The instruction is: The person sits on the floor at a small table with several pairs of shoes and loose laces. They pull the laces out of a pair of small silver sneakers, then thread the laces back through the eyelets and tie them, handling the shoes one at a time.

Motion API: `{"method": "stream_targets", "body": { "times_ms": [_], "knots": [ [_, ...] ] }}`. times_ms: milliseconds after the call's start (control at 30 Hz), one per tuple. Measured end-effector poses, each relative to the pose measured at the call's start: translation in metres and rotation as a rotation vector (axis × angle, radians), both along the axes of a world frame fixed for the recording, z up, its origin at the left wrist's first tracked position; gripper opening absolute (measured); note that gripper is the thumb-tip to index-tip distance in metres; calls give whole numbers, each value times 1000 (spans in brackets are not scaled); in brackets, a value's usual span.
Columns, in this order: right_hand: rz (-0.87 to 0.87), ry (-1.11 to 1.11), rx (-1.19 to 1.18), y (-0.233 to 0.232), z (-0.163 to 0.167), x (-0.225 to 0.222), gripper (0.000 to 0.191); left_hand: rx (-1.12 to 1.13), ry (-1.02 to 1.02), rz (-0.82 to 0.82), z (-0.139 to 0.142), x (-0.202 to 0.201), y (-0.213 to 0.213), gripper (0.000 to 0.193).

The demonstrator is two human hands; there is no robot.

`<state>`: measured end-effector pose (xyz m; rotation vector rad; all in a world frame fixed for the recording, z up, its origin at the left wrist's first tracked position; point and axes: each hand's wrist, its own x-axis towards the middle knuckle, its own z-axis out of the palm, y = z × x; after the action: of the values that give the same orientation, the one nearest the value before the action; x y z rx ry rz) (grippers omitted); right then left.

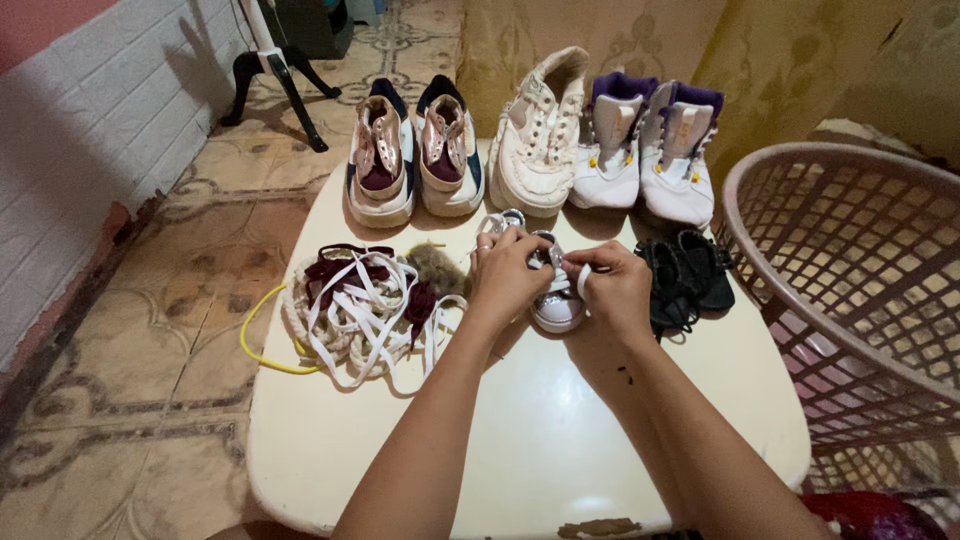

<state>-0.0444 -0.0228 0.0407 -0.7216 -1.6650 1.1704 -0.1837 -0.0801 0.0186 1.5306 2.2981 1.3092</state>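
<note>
Together — both hands (560, 280) on small shoe (557, 305)

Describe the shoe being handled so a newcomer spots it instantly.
On the cream oval table, in front of the back row of bigger shoes, sits a tiny white sneaker. The left hand and right hand pinch its white lace; it is the only shoe being held.

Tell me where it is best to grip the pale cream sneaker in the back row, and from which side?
Probably grip the cream sneaker at its open collar, coming from above: it stands upright, toe toward the person, with the white-and-purple boots close on its right, leaving little room for a side grip.
</note>
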Motion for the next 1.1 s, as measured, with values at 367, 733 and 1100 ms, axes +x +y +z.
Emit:
{"method": "stream_targets", "body": {
  "times_ms": [367, 733, 1100],
  "knots": [
    [148, 29, -298, 33, -21, 5, 26, -97, 55, -69, 10, -4, -2, 25],
    [133, 101, -463, 64, -40, 12, 16, 57, 379, -52, 8, 13, -5, 19],
    [321, 366, -537, 80, -35, 32, 20, 92, 426, 62, -5, -10, 15, 13]
  ]
}}
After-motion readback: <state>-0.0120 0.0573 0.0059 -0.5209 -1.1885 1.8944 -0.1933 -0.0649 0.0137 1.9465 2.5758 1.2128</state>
